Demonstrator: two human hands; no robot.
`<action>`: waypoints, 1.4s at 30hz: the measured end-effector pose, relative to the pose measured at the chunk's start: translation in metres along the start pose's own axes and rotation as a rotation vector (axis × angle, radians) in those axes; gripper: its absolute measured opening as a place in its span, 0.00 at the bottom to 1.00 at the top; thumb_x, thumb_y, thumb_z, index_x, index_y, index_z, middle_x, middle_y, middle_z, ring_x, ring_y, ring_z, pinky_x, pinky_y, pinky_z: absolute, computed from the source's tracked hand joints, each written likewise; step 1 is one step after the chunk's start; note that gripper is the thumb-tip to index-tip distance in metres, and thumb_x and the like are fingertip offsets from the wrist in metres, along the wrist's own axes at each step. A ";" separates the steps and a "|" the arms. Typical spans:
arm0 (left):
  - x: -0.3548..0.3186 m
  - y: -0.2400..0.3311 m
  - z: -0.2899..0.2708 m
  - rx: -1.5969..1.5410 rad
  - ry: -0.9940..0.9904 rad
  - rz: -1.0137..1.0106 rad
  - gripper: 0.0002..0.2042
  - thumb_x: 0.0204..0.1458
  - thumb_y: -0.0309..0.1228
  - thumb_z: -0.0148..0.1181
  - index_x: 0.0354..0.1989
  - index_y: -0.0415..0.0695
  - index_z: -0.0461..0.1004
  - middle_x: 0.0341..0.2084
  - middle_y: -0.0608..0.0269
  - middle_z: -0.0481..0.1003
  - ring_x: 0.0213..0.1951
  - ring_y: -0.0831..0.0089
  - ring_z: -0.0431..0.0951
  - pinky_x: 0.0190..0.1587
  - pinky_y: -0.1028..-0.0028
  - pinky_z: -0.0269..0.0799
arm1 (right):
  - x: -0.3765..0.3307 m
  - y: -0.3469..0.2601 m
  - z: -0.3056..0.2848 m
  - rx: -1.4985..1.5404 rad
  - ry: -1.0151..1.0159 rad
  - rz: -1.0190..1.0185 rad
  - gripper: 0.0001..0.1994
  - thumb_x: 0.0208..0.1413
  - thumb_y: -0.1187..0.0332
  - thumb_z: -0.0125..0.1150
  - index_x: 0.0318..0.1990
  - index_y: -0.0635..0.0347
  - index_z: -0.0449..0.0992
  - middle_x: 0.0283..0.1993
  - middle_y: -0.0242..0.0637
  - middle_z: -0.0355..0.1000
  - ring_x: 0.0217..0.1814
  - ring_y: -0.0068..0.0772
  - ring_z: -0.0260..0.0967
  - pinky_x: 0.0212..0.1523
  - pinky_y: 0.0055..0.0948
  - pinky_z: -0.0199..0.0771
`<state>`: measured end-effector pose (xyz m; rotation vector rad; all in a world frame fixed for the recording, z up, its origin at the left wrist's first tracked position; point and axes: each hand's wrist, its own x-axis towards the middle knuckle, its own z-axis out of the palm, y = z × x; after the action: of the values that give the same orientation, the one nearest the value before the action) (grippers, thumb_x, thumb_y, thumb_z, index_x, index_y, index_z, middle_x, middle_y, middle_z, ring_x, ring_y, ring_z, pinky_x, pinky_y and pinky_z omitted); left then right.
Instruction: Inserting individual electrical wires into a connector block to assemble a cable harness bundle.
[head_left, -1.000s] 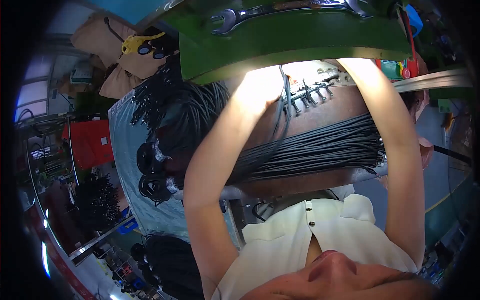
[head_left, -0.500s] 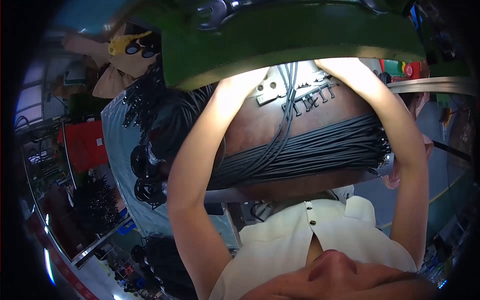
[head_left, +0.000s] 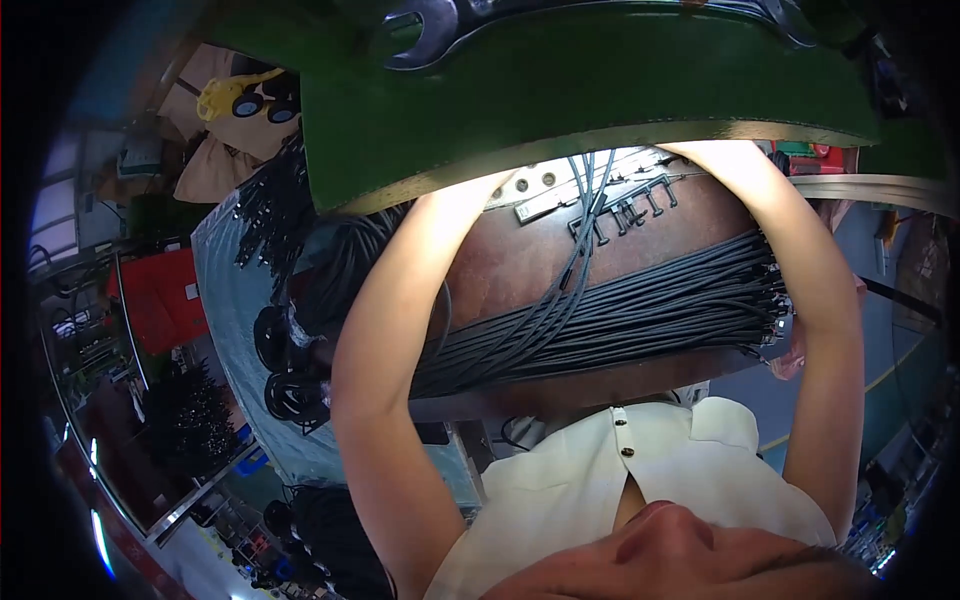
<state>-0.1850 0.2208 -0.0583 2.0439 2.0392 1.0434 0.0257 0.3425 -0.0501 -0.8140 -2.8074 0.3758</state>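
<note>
Left hand (head_left: 478, 192): reaches up under a green shelf (head_left: 560, 90), grip hidden, cannot tell | Right hand (head_left: 715, 155): likewise raised under the shelf, grip hidden | Cables (head_left: 640, 315): black bundle lying across the brown worktop (head_left: 520, 265) between both forearms, a few strands rising toward a metal bracket (head_left: 570, 190) | Wrench (head_left: 420, 35): on the shelf.

Green shelf (head_left: 560, 90) hides both hands entirely.

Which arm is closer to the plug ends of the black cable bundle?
Right. The right forearm passes just beside the plug ends; the left forearm crosses the bundle's far end.
</note>
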 end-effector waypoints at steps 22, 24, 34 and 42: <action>-0.010 0.028 -0.023 0.265 0.035 0.006 0.12 0.51 0.36 0.57 0.32 0.38 0.77 0.27 0.51 0.76 0.31 0.55 0.76 0.35 0.62 0.72 | -0.047 -0.011 -0.045 0.095 0.161 0.064 0.17 0.54 0.57 0.56 0.43 0.60 0.75 0.39 0.46 0.74 0.41 0.46 0.71 0.43 0.38 0.71; -0.011 0.033 -0.027 0.292 0.045 0.013 0.12 0.51 0.36 0.57 0.32 0.38 0.76 0.27 0.51 0.76 0.31 0.55 0.76 0.35 0.62 0.72 | -0.050 -0.014 -0.051 0.106 0.180 0.067 0.17 0.53 0.57 0.57 0.43 0.60 0.75 0.39 0.46 0.74 0.41 0.46 0.71 0.43 0.38 0.71; -0.277 0.153 -0.086 -0.254 -0.955 -0.778 0.14 0.54 0.34 0.52 0.46 0.40 0.72 0.41 0.49 0.74 0.47 0.53 0.73 0.49 0.61 0.66 | -0.379 -0.015 -0.014 0.551 0.643 0.836 0.24 0.49 0.74 0.56 0.57 0.64 0.64 0.55 0.43 0.66 0.58 0.38 0.63 0.60 0.33 0.60; -0.424 0.059 -0.017 0.241 -0.775 -0.604 0.15 0.51 0.34 0.50 0.46 0.43 0.74 0.46 0.48 0.72 0.50 0.50 0.70 0.53 0.57 0.63 | -0.444 0.000 0.066 0.149 -0.127 0.617 0.22 0.47 0.78 0.50 0.54 0.59 0.69 0.55 0.44 0.68 0.58 0.45 0.63 0.59 0.38 0.59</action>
<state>-0.0950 -0.1772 -0.1873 1.3818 2.1220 -0.0971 0.3772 0.0883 -0.1638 -1.6594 -2.5283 0.7361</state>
